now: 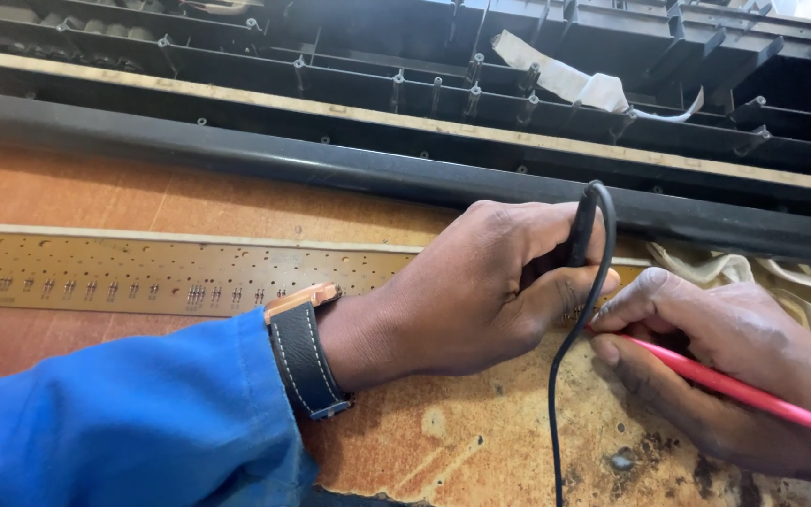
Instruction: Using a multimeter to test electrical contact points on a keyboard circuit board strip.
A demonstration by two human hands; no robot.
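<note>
Here, left grip (495, 282) around black probe (582, 230), right grip (706, 361) around red probe (725, 385), over tan strip (143, 272)

The left hand (481, 291) is bare, without glove or ring. Its forearm wears a bright blue sleeve (124, 422), loosely creased, ending at the wrist. A wristwatch (304, 352) sits beside the cuff: black strap with pale stitching, case apparently copper-toned. At 3 o'clock, the right hand (715, 376) is bare, its wrist out of view.

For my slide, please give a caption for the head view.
Left hand holds black probe, right hand red probe, on long tan circuit strip.
</note>
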